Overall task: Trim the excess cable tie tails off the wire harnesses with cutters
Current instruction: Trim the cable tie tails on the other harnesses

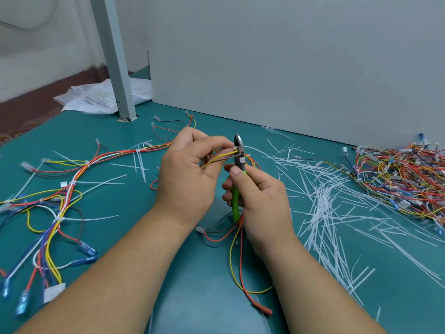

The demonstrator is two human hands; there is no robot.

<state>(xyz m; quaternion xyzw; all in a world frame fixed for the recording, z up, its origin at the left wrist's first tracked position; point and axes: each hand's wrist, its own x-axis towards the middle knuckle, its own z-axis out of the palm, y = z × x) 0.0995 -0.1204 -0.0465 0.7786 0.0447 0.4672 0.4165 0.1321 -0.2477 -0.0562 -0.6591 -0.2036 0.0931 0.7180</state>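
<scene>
My left hand pinches a thin wire harness of yellow, red and dark wires, held above the green table. My right hand grips green-handled cutters upright, the steel jaws set against a white cable tie on the harness at my left fingertips. The harness wires trail down past my right wrist to a red terminal near the table's front. A long harness with untrimmed white tie tails lies spread at the left.
Several cut white tie tails litter the table at the right. A tangled pile of harnesses sits at the far right. A grey panel stands behind, with a grey post and plastic bags at the back left.
</scene>
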